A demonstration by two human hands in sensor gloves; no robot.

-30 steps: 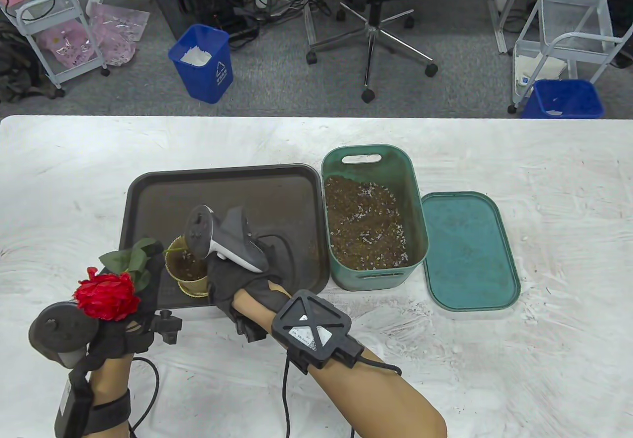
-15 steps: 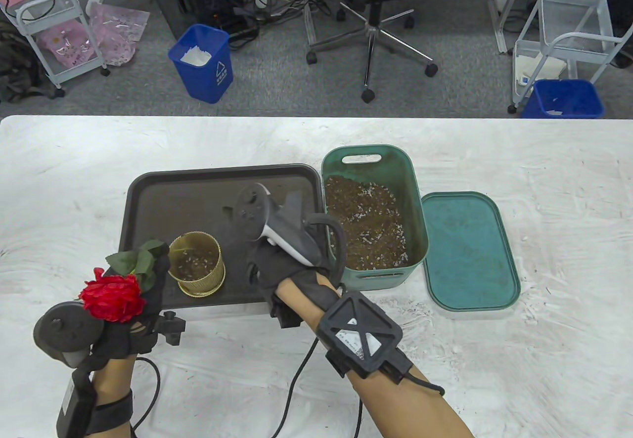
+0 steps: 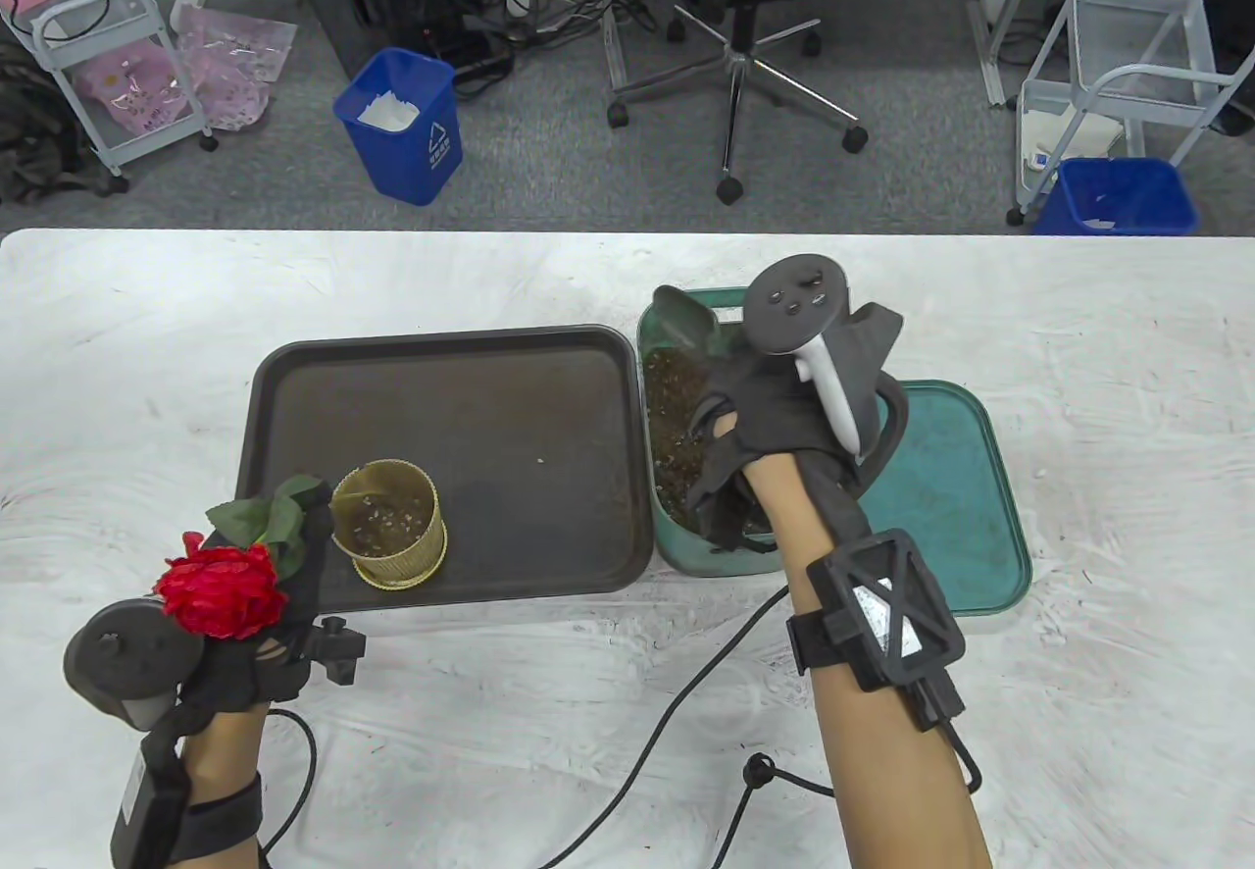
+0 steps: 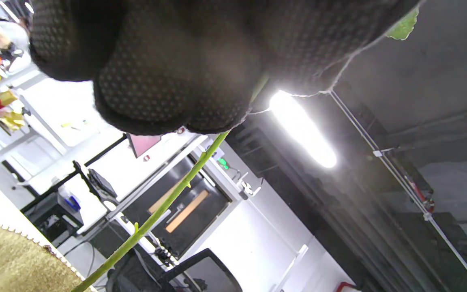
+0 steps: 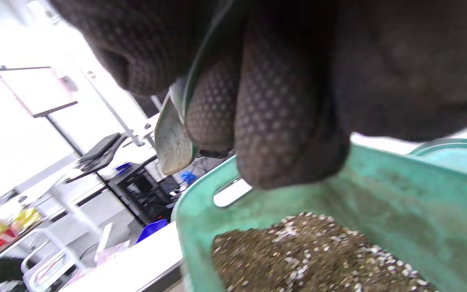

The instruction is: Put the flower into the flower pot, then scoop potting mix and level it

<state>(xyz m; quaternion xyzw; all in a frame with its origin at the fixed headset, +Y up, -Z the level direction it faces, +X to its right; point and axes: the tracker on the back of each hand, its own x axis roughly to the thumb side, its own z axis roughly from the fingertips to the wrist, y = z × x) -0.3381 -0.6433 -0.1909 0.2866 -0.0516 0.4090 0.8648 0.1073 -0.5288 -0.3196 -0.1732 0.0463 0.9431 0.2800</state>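
Seen from above the white counter, the left hand sits at the near-left corner of a dark tray, fingers curled around the stem of a red flower. The bloom faces the near edge, its leaves lie toward the gold flower pot, and the stem's long axis runs from the bloom away toward the pot. The pot stands upright on the tray's near-left part, a little potting mix in its bottom. The right hand is over the green bin of potting mix, fingers closed on a scoop whose blade sticks out toward the bin's far-left corner. The bin stands just right of the tray; its lid lies flat beside it.

From the left wrist, gloved fingers fill the top of the frame, wrapped tight on the green stem, which runs diagonally down-left to the pot's toothed rim at the lower-left corner.

From the right wrist, the fingers are bunched around the scoop's handle, the pale blade pointing down-left above the bin's slotted end wall. The speckled mix lies below the fingertips; whether they touch it cannot be told.
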